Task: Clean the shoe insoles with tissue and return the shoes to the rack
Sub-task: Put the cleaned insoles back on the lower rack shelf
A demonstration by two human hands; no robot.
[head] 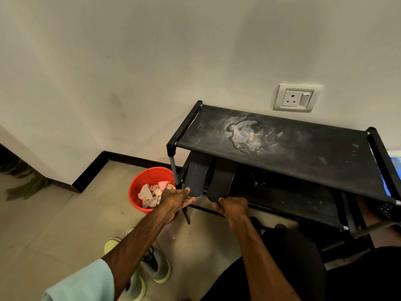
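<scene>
1. My pale-teal sleeve (86, 281) and bare left forearm fill the lower left of the frame. A knee in black cloth (293, 253) sits lower right, close to the lens.
2. Under the forearm, on the tiled floor (54, 224): a pair of grey sneakers (158, 268) w/ yellow-green soles, side by side, well apart from the rack.
3. Left grip (176, 197): arm stretched fwd, fingers nearly straight. Thumb is on top and fingertips underneath, pinching the near end of the left insole (197, 177).
4. Right grip (233, 208): fingers curled, thumb on top, closed round the near end of the right insole (221, 181).
5. Both insoles are dark and flat and lie side by side on the middle shelf (282, 192) of the black shoe rack (358, 170), at its left end. Their near ends overhang the front edge and their far ends run back under the top shelf.
6. The top shelf (303, 153) carries a whitish, dusty stain near its centre.
7. A red bucket (138, 181) stands on the floor just left of the rack's front leg, behind my left grip. Crumpled tissues (152, 194) are heaped inside.
8. A white wall socket (295, 97) w/ switch is mounted above the rack's back edge.
</scene>
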